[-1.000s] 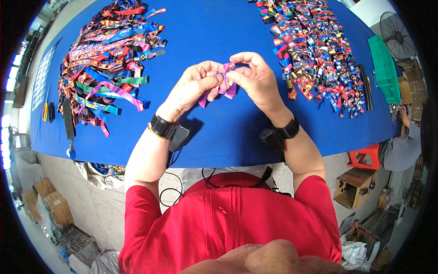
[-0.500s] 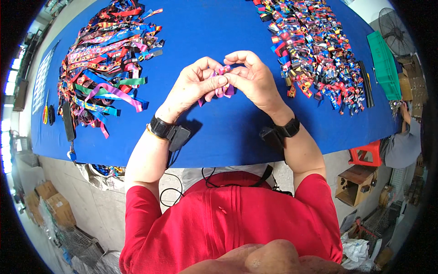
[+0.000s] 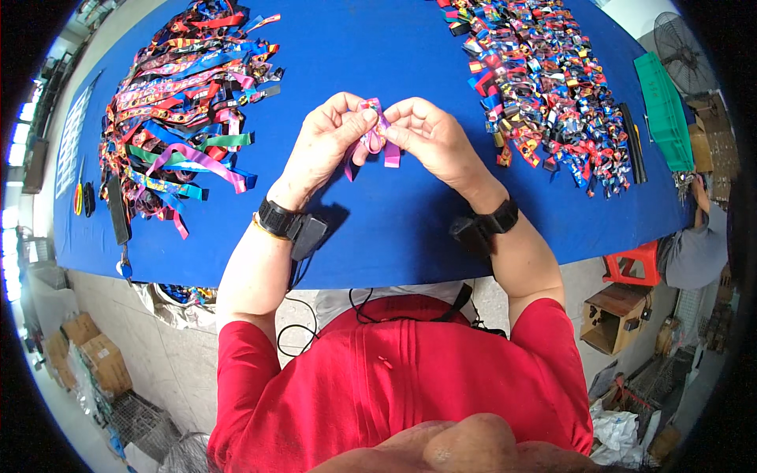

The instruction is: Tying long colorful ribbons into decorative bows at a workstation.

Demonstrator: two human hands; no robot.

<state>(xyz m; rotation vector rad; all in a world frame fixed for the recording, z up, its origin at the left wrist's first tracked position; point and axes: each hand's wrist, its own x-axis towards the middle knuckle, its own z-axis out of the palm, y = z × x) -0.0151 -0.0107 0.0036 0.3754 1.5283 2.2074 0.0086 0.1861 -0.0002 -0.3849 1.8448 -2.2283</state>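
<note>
- Small multicolour print on upper part of purple ribbon (image 3: 375, 139); too small to read.
- More print all through ribbon pile (image 3: 189, 98) at upper left of frame: light marks on dark and coloured strips, not legible at this size.
- Busy print on short looped strips (image 3: 544, 87) at upper right of frame, packed in rows; also too small to read.
- Purple ribbon: narrow, flat, folded into small loop; 2 loose ends hanging below, 1 to left, 1 to right. Plain purple and cut roughly square at right end.
- Located at upper centre of frame, between 2 hands, over blue cloth (image 3: 355, 47).
- Pinched on left side between thumb and fingers of left hand (image 3: 325, 143), fingers curled.
- Pinched on right side between thumb and forefinger of right hand (image 3: 436, 143), other fingers bent.
- Black wristband (image 3: 281, 218) with boxy module on left wrist; similar on right.
- At left of frame: yellow-handled scissors (image 3: 79, 197), beside ribbon pile.
- At right of frame: green bin (image 3: 665, 110), with fan (image 3: 678, 51) beyond; red stool (image 3: 635, 264) lower down, near another person (image 3: 695, 256) at edge.
- At lower left: cardboard box (image 3: 106, 364) on floor.
</note>
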